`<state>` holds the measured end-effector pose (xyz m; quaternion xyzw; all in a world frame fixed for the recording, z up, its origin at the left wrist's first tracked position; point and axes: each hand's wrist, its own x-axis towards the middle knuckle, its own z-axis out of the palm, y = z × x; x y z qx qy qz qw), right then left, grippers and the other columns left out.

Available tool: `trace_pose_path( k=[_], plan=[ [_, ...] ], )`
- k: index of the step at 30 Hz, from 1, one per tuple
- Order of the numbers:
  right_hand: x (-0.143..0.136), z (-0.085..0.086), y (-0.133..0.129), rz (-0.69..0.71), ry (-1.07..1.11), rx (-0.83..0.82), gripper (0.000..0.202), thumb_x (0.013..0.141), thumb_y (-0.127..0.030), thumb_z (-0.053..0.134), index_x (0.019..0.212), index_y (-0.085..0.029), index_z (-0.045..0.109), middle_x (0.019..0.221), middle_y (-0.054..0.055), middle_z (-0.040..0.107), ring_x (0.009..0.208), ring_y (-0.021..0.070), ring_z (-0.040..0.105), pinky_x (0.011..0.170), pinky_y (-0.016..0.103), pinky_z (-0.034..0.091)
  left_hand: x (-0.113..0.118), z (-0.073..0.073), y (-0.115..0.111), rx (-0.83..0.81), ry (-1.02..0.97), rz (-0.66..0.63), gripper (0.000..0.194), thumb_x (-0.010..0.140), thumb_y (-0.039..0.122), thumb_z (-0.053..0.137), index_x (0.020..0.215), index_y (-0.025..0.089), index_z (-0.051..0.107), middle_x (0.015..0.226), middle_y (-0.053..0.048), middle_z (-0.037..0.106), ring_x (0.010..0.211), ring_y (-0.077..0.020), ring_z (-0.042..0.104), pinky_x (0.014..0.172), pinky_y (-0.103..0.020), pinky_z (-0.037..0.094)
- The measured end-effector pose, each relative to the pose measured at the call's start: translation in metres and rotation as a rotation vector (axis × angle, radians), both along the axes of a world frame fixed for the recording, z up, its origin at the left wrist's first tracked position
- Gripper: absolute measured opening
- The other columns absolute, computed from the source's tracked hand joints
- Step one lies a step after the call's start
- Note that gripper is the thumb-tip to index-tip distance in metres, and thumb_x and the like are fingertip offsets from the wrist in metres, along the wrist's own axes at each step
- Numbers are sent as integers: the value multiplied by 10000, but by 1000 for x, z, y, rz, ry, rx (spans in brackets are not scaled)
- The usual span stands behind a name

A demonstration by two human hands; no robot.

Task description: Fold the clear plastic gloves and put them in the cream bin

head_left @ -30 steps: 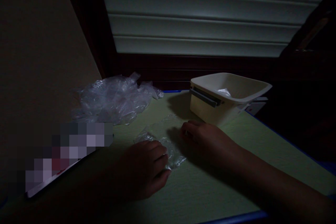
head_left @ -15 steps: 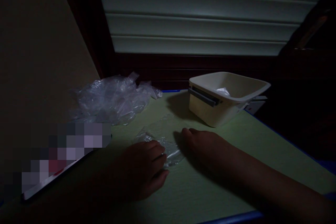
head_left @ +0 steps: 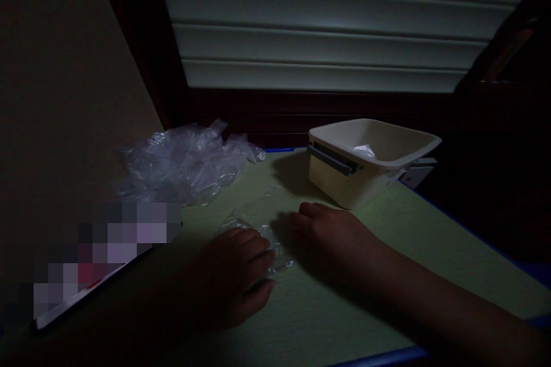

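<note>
A clear plastic bag point(head_left: 258, 212) lies flat and crinkled on the green tabletop between my hands. My left hand point(head_left: 243, 275) rests palm down over the bag's near left part, its fingers a little apart and the thumb stretched toward the right. At the bag's right side is my right hand point(head_left: 327, 229), with its fingers curled down and closed on the plastic. Its fingertips are partly hidden in shadow. Just beyond the right hand stands a cream plastic bin point(head_left: 344, 183) with a grey handle, holding some clear plastic point(head_left: 365, 152).
A heap of crumpled clear plastic bags point(head_left: 185, 163) sits at the back left against the wall. Nearer on the left lies a flat, blurred-out object point(head_left: 107, 261) with a white edge. The green table point(head_left: 344, 309) has a blue rim; a slatted shutter point(head_left: 322, 28) rises behind it.
My right hand has shifted slightly left and away from me, over the bag's right edge. My left hand has stayed almost in place.
</note>
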<state>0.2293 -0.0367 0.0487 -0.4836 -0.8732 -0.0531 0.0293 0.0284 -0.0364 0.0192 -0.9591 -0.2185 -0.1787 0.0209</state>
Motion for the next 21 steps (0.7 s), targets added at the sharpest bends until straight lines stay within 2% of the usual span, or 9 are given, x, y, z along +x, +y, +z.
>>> trace_pose_path(
  k=[4, 8, 11, 15, 18, 21],
  plan=[
    [1, -10, 3, 96, 22, -14, 132, 873, -156, 484, 884, -158, 616, 827, 66, 609, 693, 158, 552, 595, 252, 382, -1, 1, 0, 51, -49, -6, 177, 812, 218, 479, 929, 122, 571, 922, -112, 616, 856, -243, 559, 740, -393, 486],
    [7, -11, 8, 135, 71, -86, 169, 864, -133, 499, 948, -165, 642, 889, 78, 617, 757, 159, 576, 667, 259, 421, -5, 3, 7, 75, -104, 100, 214, 865, 228, 402, 904, 127, 586, 912, -111, 628, 843, -236, 571, 734, -388, 485],
    [12, -10, 12, 206, 147, -138, 216, 892, -148, 465, 984, -175, 659, 962, 89, 629, 831, 159, 596, 730, 263, 435, -12, 0, 18, -17, -200, 158, 277, 913, 226, 334, 890, 131, 593, 922, -96, 630, 852, -195, 574, 751, -341, 480],
    [16, -9, 16, 296, 239, -190, 243, 893, -143, 466, 1025, -196, 663, 1045, 86, 638, 931, 165, 604, 801, 269, 441, -18, -6, 27, -127, -238, 154, 367, 939, 194, 274, 786, 149, 605, 943, -73, 632, 909, -170, 566, 801, -310, 463],
    [14, -6, 16, 295, 270, -174, 243, 877, -126, 484, 1032, -196, 657, 1069, 85, 641, 945, 167, 608, 816, 273, 447, -17, -6, 24, -149, -206, 128, 370, 935, 198, 284, 786, 143, 618, 983, -87, 622, 945, -179, 556, 825, -317, 463],
    [13, -4, 15, 234, 259, -146, 223, 875, -125, 483, 995, -188, 659, 1032, 80, 658, 910, 164, 618, 800, 270, 456, -13, -3, 18, -90, -143, 84, 358, 924, 213, 312, 784, 134, 632, 982, -113, 624, 961, -212, 554, 828, -356, 471]
  ],
)
